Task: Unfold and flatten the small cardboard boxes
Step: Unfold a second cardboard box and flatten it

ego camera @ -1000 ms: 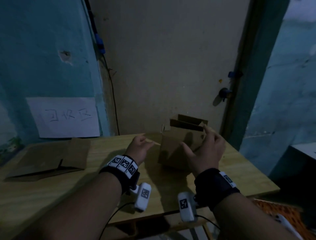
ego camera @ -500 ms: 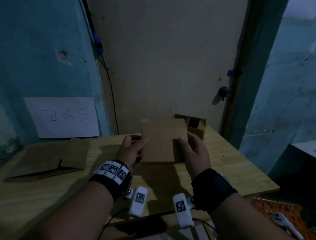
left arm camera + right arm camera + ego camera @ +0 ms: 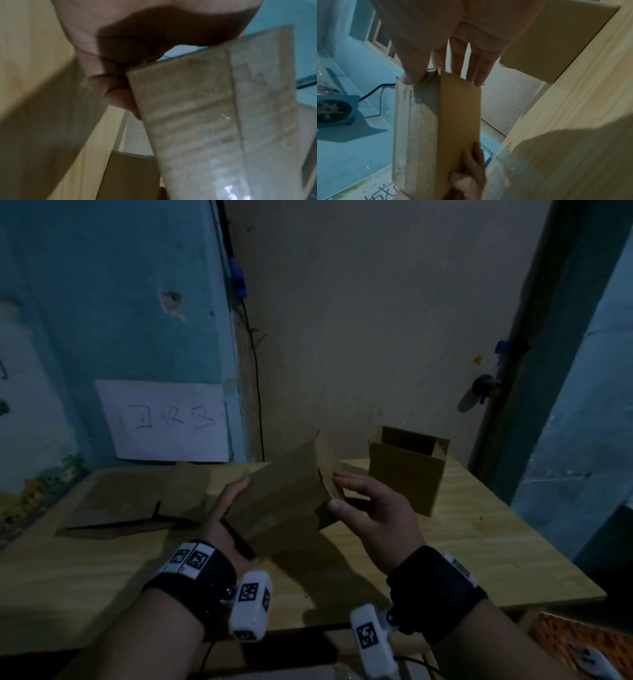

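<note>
A small brown cardboard box [image 3: 284, 494] is held tilted above the wooden table [image 3: 479, 549], its taped bottom turned toward me. My left hand [image 3: 229, 508] grips its left end, fingers curled under the edge [image 3: 118, 86]. My right hand [image 3: 363, 501] pinches its right end, thumb on the taped face [image 3: 412, 77] and fingers behind the flap. The box's taped seam [image 3: 416, 121] and plain side [image 3: 458, 115] show in the right wrist view. A second box [image 3: 407, 470] stands upright with its top flaps open at the table's back right.
Flattened cardboard sheets [image 3: 137, 501] lie on the table's left part. A white paper sign [image 3: 168, 419] hangs on the blue wall behind them. A door with a dark knob [image 3: 483, 385] is at the back right. An orange mat [image 3: 582, 642] lies on the floor at right.
The box was lifted from the table's right part, brought toward me and tilted, its right end now higher. The second box behind it came into full view.
</note>
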`<action>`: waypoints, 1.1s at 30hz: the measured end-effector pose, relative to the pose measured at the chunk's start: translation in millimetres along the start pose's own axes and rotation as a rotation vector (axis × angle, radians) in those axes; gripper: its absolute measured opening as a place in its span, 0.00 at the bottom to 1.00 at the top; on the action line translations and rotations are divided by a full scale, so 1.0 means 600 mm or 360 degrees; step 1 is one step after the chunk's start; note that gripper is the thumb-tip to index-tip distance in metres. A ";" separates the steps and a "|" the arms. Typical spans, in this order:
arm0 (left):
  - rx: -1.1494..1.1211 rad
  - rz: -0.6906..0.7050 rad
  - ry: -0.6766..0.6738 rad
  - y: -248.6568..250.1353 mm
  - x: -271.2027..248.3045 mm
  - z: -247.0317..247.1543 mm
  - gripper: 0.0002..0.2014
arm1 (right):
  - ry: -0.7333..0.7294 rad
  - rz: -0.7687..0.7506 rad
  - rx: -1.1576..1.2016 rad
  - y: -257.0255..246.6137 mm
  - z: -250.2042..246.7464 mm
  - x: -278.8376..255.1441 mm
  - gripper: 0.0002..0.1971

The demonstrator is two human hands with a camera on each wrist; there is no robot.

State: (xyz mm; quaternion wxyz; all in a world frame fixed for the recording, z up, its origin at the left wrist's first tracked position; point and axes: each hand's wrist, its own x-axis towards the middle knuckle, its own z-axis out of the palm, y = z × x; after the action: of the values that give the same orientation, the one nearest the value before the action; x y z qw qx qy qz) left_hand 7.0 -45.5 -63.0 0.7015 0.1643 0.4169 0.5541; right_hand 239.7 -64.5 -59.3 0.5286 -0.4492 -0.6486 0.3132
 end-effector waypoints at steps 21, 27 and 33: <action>-0.0658 0.0023 -0.0323 -0.028 0.017 -0.047 0.43 | 0.0210 0.0666 0.0980 0.050 0.061 0.018 0.06; -0.0561 0.0180 -0.0177 -0.021 0.037 -0.075 0.70 | 0.0070 0.0805 0.0818 0.065 0.109 0.021 0.04; -0.0580 0.0426 -0.0099 -0.028 0.038 -0.084 0.51 | -0.0033 0.0626 0.0373 0.030 0.110 0.012 0.40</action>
State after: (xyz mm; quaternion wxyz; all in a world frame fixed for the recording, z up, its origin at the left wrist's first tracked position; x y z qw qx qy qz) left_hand -20.0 -41.9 -113.8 0.6523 0.1059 0.2627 0.7031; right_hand 180.0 -46.0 -88.6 0.4991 -0.4992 -0.5133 0.4881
